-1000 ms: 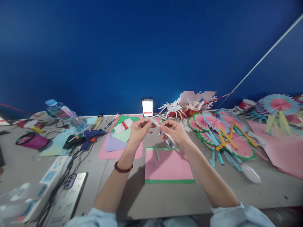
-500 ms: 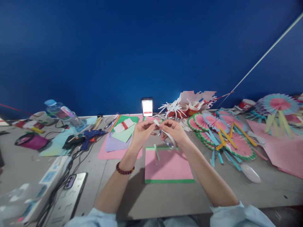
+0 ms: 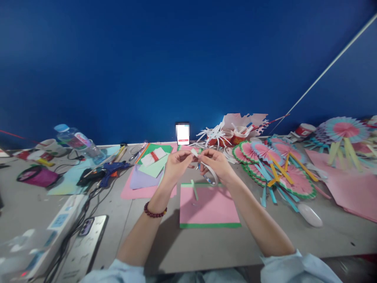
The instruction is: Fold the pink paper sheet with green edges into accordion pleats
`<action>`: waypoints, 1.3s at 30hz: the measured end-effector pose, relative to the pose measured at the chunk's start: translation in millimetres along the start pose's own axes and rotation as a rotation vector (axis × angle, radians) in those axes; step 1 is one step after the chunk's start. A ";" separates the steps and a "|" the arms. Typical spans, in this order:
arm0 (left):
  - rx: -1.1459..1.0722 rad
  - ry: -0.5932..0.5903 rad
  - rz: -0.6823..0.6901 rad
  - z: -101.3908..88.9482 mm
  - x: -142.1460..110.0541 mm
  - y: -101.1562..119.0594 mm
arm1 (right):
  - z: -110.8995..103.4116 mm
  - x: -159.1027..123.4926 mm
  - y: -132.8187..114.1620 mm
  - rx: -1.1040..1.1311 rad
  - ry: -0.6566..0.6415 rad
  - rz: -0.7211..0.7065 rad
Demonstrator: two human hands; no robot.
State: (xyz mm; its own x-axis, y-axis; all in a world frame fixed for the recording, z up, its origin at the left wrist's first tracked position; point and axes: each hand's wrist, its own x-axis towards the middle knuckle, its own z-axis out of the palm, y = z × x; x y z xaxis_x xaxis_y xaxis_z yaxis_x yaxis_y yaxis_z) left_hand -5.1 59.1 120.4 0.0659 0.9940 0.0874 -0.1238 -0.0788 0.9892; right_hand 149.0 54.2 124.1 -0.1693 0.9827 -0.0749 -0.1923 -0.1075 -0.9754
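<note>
Above the desk's middle, both hands meet at a narrow white strip. My left hand point(image 3: 178, 162) pinches the free end of the white tape point(image 3: 194, 152) between thumb and fingers. My right hand point(image 3: 216, 162) is closed on the tape close to that end, and the looped tape roll point(image 3: 212, 175) hangs below its fingers, with blue marks on its inner side. The fingers partly hide the roll. Beneath the hands lies a pink paper sheet point(image 3: 209, 210) with green strips along its near and far edges. A small pale green paper strip point(image 3: 194, 190) rests on its far part.
Left are stacked coloured papers point(image 3: 144, 179), a blue glue gun point(image 3: 113, 169), a water bottle point(image 3: 79, 142), a phone point(image 3: 85, 243) and a power strip point(image 3: 64, 220). Right are folded paper fans point(image 3: 297, 182) and a white mouse point(image 3: 310, 214). A lit phone point(image 3: 183, 133) stands against the blue wall.
Both hands keep their grip on the tape with almost no movement. The whole view has shifted very slightly.
</note>
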 end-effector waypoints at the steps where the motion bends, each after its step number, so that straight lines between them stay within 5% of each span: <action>1: 0.002 -0.005 0.003 -0.2 -0.2 0.2 | 0.2 -0.1 -0.2 0.002 0.003 0.000; 39: 0.163 0.047 0.140 -7.6 2.1 6.4 | -4.9 4.0 8.9 -0.031 -0.076 0.027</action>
State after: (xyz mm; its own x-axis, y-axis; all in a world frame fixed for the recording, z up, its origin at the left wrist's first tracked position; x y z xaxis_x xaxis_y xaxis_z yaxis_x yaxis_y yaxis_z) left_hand -13.3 61.2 126.0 0.0126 0.9746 0.2236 0.0340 -0.2239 0.9740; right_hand 151.4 58.0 114.1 -0.2470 0.9652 -0.0860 -0.1574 -0.1276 -0.9793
